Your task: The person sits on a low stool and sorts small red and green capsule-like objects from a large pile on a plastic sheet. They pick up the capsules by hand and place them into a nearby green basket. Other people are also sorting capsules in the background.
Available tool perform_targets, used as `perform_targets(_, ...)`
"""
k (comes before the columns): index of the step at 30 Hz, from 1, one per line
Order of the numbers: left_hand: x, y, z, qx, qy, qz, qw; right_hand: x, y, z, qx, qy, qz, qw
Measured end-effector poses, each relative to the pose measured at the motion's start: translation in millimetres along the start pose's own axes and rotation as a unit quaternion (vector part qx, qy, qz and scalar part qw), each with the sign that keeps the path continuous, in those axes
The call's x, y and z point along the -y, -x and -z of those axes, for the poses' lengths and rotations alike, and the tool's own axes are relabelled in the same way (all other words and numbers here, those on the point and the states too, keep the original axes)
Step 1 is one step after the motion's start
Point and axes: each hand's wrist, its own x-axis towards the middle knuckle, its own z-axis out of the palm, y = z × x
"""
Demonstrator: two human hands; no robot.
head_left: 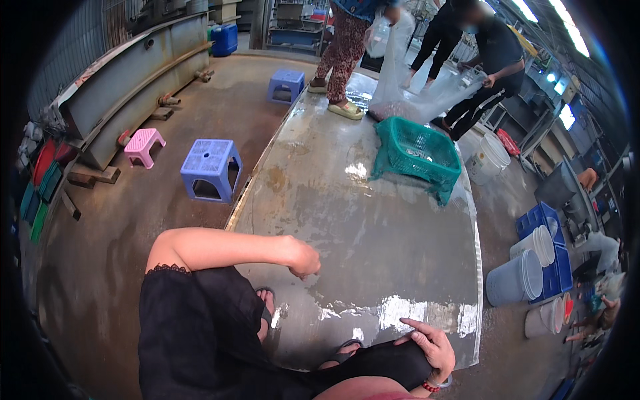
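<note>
My left hand (305,258) hangs over a wet grey sheet (313,220) on the floor, its forearm laid across my left knee. Its fingers are curled in, and nothing shows in them. On my right knee rests my right hand (433,347), with the index finger stretched out and no object in it. A red bead bracelet (430,387) circles that wrist. Further along the sheet stands a green plastic basket (417,155), apart from both hands. Behind it, people hold a large clear plastic bag (433,100) with a brownish-pink mass at its bottom.
Left of the sheet stand a purple-blue stool (212,167), another blue stool (287,85) and a small pink stool (144,145). A long metal trough (133,87) lies further left. White buckets (515,280) and blue crates (553,273) line the right side. Several people are nearby.
</note>
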Motion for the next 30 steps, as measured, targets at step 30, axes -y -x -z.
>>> perform_targets(30,20,-33,-27,0.036,-0.029,-0.050,0.998,-3,-7,4,0.016,0.011,0.013,1.000)
